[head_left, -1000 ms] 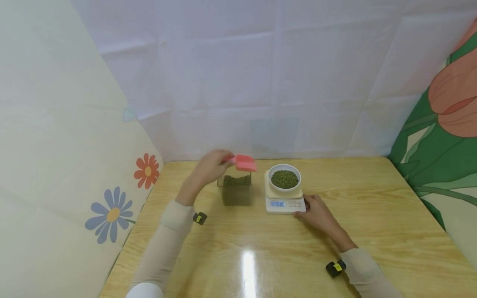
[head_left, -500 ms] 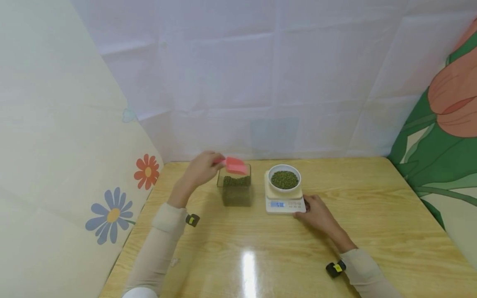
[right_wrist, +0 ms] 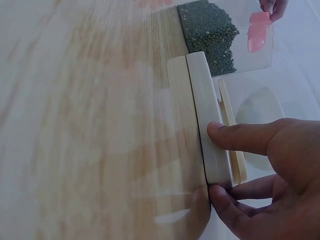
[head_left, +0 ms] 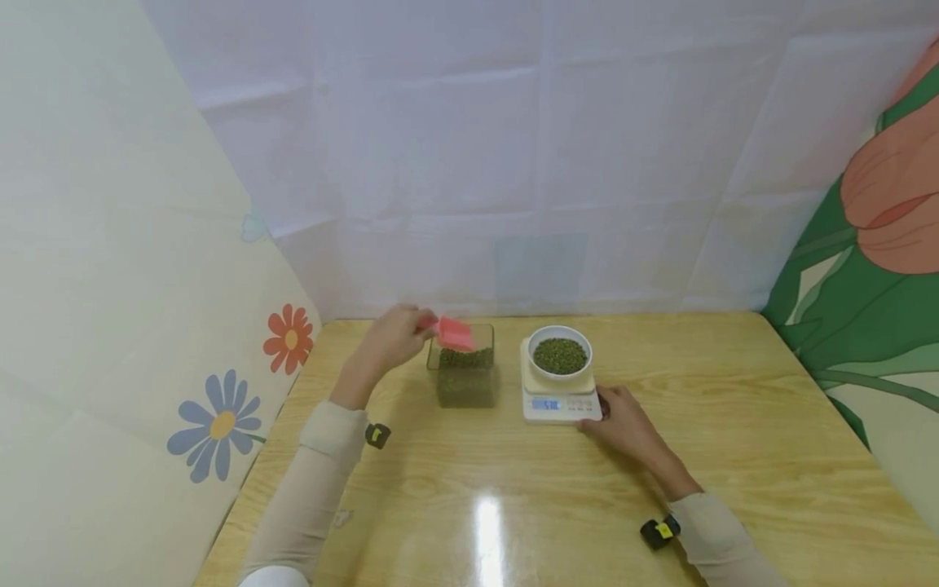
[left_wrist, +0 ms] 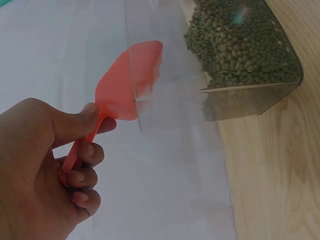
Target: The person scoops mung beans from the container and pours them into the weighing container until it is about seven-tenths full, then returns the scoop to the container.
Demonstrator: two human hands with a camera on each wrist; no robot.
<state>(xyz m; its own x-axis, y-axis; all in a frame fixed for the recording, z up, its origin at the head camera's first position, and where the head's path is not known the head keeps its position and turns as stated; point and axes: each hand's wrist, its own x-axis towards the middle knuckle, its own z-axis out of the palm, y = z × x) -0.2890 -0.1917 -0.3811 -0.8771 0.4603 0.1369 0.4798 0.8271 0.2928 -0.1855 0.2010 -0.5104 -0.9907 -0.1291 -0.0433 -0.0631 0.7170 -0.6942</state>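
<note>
My left hand grips a small pink scoop by its handle, fingers curled round it. In the left wrist view the scoop's blade overlaps the clear wall of a square container that holds green mung beans. My right hand holds the near right corner of a white kitchen scale, its thumb on the front side and other fingers at the right side. A white bowl of mung beans stands on the scale's plate. The lit display shows blurred digits.
The container stands left of the scale on a wood-grain table. Behind the table hangs a white cloth. Flower-patterned panels stand at the left and right. A light reflection lies on the tabletop in front.
My left hand has drawn the scoop leftward, from near the container's right edge to over its opening, and slightly lower. The right hand stays at the scale.
</note>
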